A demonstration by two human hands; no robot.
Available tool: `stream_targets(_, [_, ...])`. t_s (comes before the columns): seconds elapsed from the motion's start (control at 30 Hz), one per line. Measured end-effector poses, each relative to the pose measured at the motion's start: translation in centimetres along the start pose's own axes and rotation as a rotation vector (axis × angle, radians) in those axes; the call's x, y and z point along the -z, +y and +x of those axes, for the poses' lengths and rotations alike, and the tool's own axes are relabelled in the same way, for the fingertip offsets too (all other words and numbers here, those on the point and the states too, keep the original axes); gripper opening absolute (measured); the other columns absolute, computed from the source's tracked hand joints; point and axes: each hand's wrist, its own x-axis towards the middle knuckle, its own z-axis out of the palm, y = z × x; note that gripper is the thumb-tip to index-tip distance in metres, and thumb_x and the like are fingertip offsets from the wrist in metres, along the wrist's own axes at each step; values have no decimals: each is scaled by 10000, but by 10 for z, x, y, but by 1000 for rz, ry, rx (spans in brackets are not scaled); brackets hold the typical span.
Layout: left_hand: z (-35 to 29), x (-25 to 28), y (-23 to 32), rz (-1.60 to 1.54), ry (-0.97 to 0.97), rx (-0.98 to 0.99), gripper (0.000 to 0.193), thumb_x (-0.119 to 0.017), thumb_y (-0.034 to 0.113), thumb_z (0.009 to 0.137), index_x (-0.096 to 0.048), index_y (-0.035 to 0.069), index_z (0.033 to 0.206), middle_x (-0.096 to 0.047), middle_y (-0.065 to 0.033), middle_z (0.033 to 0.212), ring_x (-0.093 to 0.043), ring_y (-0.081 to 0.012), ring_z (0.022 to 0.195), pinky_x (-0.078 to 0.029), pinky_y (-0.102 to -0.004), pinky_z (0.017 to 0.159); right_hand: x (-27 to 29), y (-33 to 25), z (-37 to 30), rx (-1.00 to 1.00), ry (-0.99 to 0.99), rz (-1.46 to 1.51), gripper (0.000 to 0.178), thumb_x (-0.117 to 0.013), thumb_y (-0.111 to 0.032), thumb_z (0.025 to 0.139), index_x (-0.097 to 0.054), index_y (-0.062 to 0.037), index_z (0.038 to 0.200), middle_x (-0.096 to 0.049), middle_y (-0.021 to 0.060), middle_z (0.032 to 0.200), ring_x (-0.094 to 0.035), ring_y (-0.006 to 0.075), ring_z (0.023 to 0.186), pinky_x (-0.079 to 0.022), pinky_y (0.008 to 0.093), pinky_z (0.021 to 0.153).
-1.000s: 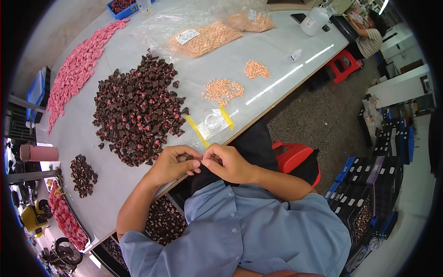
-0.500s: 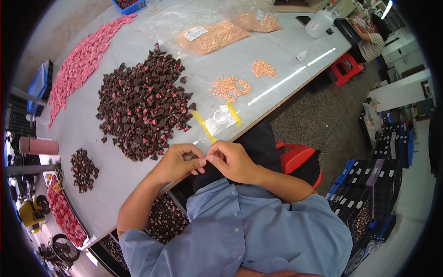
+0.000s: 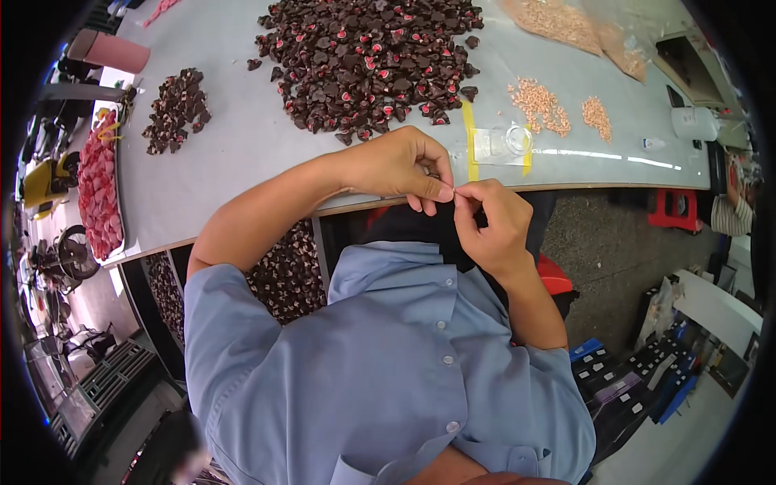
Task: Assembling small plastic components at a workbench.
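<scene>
My left hand [image 3: 400, 166] and my right hand [image 3: 495, 225] meet at their fingertips, just over the table's near edge. Each is closed in a pinch between thumb and forefinger. Whatever sits between the fingertips is too small to make out. Right beyond them, a round clear dish [image 3: 518, 141] rests on a whitish patch held by yellow tape [image 3: 470, 137]. A large heap of small dark brown pieces with red spots [image 3: 364, 69] spreads past my left hand. Small peach-coloured pieces [image 3: 540, 105] lie loose behind the dish, with a second little pile [image 3: 596, 118] to their right.
A smaller dark pile [image 3: 176, 111], a pink cylinder [image 3: 113, 52] and a tray of pink-red pieces [image 3: 99, 190] are on the left. Clear bags of peach pieces [image 3: 558, 24] lie far right, near a white bottle [image 3: 695, 124]. A red stool [image 3: 672, 208] stands beyond the table's edge.
The view has turned, so the table edge now runs nearly level and the dark heap sits straight ahead. Both hands keep their fingertips pinched together near the table's edge.
</scene>
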Motion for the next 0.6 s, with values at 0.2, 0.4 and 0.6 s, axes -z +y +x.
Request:
stream_targets(0.2, [-1,-1,-6,12,6,-31,166,-738,146,914,-694,-11,947,-702,-57,827,-704,-119,740,-559,-238,616,-2,-5,1,-152,-5,131,119,-727,33,810,-656,-16,892,-658,50,680,-636,120,572,-462,240,523])
stream_targets(0.4, [1,-3,-4,32,18,-40,167,-733,148,918,-692,-11,948,-696,-48,821,-695,-109,730,-546,-231,606,4,-1,-1,-263,-63,195,93,-727,5,839,-668,-12,908,-670,18,689,-620,63,595,-448,216,542])
stream_targets(0.6, [4,-2,-4,8,11,-42,164,-730,144,920,-684,-11,953,-689,-45,823,-688,-105,721,-538,-229,595,6,3,1,-280,-77,238,97,-729,39,819,-671,4,889,-659,27,677,-614,70,592,-456,230,524])
